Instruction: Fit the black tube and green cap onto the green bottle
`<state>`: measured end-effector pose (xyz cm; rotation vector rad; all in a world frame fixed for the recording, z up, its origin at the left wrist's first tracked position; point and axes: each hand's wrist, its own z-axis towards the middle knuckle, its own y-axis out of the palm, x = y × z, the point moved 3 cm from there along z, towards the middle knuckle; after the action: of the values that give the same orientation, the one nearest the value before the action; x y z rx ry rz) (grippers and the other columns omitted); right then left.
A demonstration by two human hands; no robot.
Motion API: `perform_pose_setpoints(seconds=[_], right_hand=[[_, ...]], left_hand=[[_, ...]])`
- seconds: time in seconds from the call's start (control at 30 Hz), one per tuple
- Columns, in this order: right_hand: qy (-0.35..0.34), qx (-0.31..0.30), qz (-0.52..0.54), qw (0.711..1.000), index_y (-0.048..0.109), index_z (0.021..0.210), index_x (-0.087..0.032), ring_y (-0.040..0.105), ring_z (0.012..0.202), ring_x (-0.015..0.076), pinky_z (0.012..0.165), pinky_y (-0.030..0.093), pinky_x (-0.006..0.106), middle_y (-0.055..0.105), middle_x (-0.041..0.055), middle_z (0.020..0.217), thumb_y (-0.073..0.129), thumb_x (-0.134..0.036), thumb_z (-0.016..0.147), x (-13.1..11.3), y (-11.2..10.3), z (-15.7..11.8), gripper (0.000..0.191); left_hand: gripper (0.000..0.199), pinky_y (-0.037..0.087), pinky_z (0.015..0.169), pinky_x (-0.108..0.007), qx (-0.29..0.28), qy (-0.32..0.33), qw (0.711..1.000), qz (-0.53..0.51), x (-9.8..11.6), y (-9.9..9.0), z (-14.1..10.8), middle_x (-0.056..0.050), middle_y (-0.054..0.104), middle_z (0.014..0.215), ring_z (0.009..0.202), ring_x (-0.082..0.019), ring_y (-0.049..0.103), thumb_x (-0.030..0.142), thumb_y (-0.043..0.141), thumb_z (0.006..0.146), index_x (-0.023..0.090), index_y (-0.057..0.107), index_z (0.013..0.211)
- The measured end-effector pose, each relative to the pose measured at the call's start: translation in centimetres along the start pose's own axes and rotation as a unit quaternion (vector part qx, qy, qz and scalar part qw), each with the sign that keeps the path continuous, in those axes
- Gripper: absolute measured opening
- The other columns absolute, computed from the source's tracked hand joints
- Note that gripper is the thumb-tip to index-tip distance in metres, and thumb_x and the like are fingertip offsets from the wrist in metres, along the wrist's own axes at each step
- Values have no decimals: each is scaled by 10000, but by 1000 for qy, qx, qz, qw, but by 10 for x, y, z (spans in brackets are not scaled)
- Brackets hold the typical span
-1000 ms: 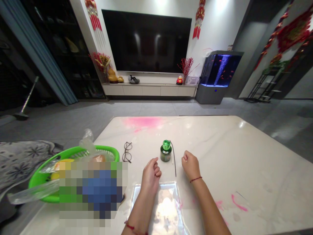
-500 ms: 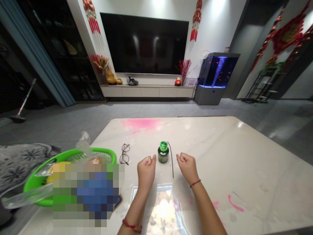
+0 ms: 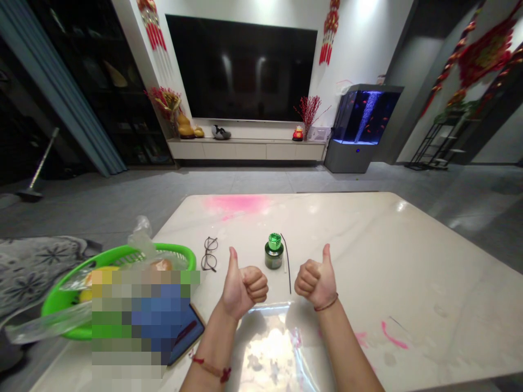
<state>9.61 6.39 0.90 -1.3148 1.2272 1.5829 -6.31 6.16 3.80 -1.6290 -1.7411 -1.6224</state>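
Above the marble counter (image 3: 368, 245), the left hand (image 3: 243, 288) and right hand (image 3: 316, 283) close their empty grips into a thumbs-up gesture, holding nothing, just beside the green-capped bottle (image 3: 273, 251).

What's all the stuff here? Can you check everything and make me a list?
Surface: pale table with pink stains.
Job's things: bottle with a green top, upright; black strand beside it.
Clutter: glasses, green basket, plastic bag, clear sheet.
Hands: left hand and right hand are fists, thumbs up, holding nothing.
Cables: the strand may be a wire; can't tell. No others seen.
Surroundings: TV, fish tank, broom.
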Motion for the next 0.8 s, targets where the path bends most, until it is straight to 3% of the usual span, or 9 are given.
perform_pose_setpoints(seconds=[0.1, 0.23, 0.37, 0.43, 0.53, 0.63, 0.73, 0.8], right_hand=[[76, -111, 184, 974, 144, 372, -248, 91, 310, 57, 326, 157, 207, 107, -90, 325, -120, -803, 605, 3, 12, 5, 658], [96, -132, 247, 955, 183, 364, -237, 100, 309, 48, 348, 111, 210, 138, -87, 329, -58, -830, 604, 0, 15, 6, 683], [89, -122, 236, 960, 192, 364, -241, 97, 310, 47, 357, 95, 214, 140, -87, 333, -50, -818, 626, -3, 13, 4, 678], [86, -72, 196, 974, 193, 365, -243, 92, 313, 51, 355, 89, 216, 138, -86, 328, -27, -802, 654, -1, 11, 7, 667], [58, 112, 55, 990, 231, 380, -227, 133, 327, 54, 359, 114, 215, 187, -82, 332, 211, -749, 721, 5, 1, 16, 624], [-11, 282, -119, 952, 360, 442, -198, 302, 394, 71, 403, 241, 206, 333, -63, 405, 463, -600, 721, 10, -8, 22, 500], [-45, 328, -204, 922, 489, 575, -190, 469, 532, 117, 514, 379, 230, 501, -22, 542, 498, -486, 729, 15, -12, 26, 334], [-53, 334, -228, 913, 552, 725, -178, 552, 671, 156, 625, 442, 262, 601, 32, 711, 495, -431, 737, 19, -12, 27, 260]], left_hand=[[703, 107, 374, -201, -76, -79, 994, 13, -9, 4, 2, 63, 135, 381, 365, -32, 93, 845, -7, 571, 205, 191, 356], [723, 67, 388, -203, -110, -111, 986, 53, -16, 6, 8, 54, 160, 381, 367, -27, 89, 841, -18, 570, 194, 232, 364], [726, 54, 387, -196, -122, -94, 987, 46, -14, 6, 12, 55, 171, 382, 362, -31, 98, 838, 12, 585, 194, 264, 363], [712, 39, 383, -190, -88, -74, 992, 46, -13, 5, 15, 63, 166, 384, 358, -30, 87, 823, 68, 624, 192, 274, 367], [650, 41, 370, -177, 52, -29, 994, 90, -13, -4, 19, 76, 180, 381, 341, -26, 86, 736, 227, 718, 177, 321, 401], [473, 203, 367, -165, 203, 34, 966, 156, -14, -15, 19, 46, 366, 419, 357, -52, 306, 563, 475, 742, 160, 463, 495], [258, 412, 567, -204, 253, 77, 947, 180, -13, -24, 17, -39, 616, 712, 653, -132, 563, 395, 583, 734, 159, 602, 632], [203, 426, 773, -245, 280, 94, 940, 172, -11, -29, 18, -75, 643, 948, 904, -186, 577, 358, 569, 758, 173, 650, 733]])
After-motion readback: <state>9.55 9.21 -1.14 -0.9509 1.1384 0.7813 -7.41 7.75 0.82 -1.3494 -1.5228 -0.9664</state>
